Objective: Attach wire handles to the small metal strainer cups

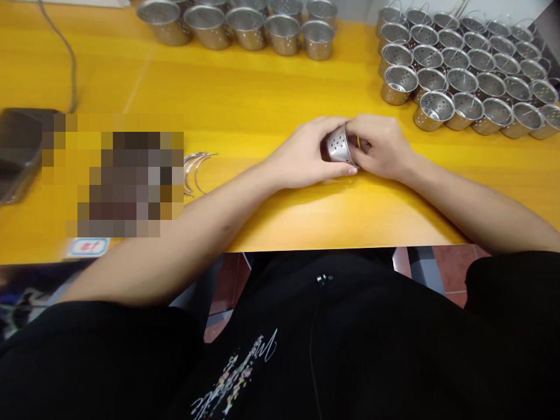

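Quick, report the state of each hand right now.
Left hand: closed on the perforated metal cup, which lies tipped on its side.
Right hand: closed on the same cup from the other side.

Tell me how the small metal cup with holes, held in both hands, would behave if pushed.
The metal cup looks thin-walled and hollow, so it is probably light and stiff. Its side tapers, so lying down it would likely roll in a curve on the smooth table.

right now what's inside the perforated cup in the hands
Cannot tell: the perforated cup lies sideways, its mouth covered by the right hand. The left hand wraps its base; only the holed wall shows.
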